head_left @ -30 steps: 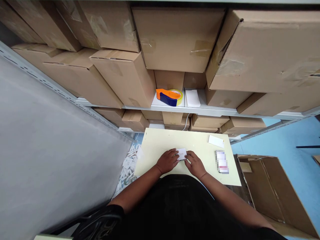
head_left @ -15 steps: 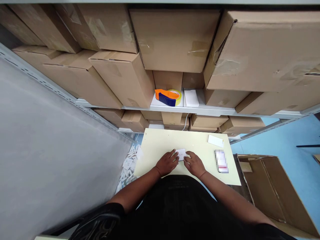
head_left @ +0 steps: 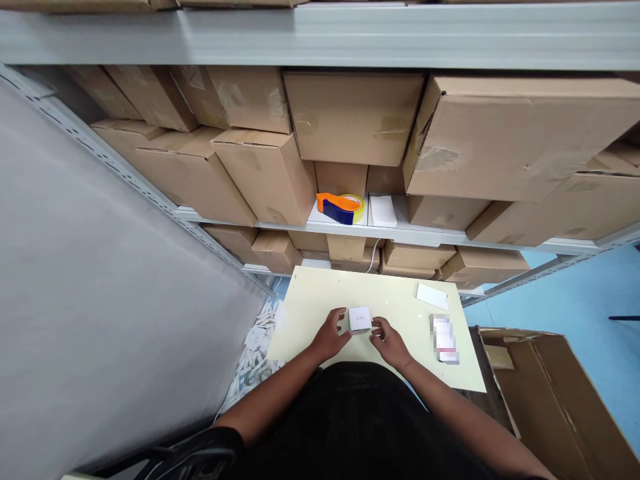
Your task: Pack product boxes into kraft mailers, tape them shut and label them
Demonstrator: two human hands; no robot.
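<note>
A small white box point(head_left: 359, 319) sits on the pale yellow table point(head_left: 320, 300) in front of me. My left hand point(head_left: 331, 335) rests at the box's left side, fingers curled with the tips touching it. My right hand point(head_left: 389, 341) lies just right of the box, fingers bent, its fingertips close to the box's lower right corner. Whether either hand actually grips the box is unclear.
A white card point(head_left: 433, 296) and a blurred white packet point(head_left: 444, 339) lie on the table's right side. An orange and blue tape dispenser point(head_left: 341, 206) and a white box point(head_left: 383, 210) sit on the shelf among cardboard cartons. An open carton point(head_left: 555, 393) stands right; paper scraps point(head_left: 259, 340) litter the floor left.
The white box has turned up so its square face shows, and both hands have drawn slightly apart from it. The view has tilted up, showing more shelf.
</note>
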